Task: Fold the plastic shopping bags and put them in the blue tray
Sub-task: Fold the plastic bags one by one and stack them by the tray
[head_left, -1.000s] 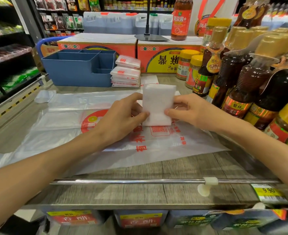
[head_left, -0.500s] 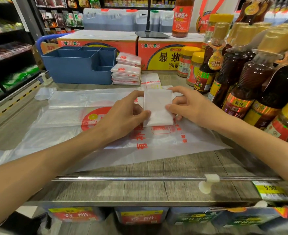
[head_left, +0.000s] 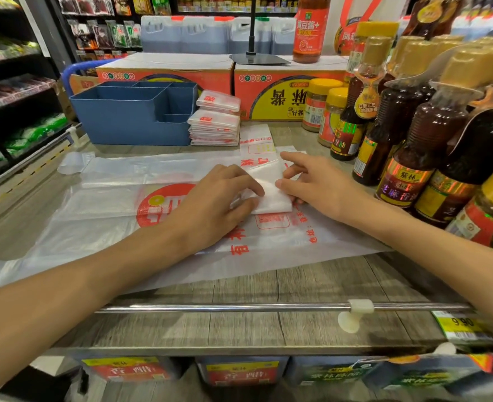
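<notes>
head view, forward-down, close over shelf (head_left: 239, 329)
</notes>
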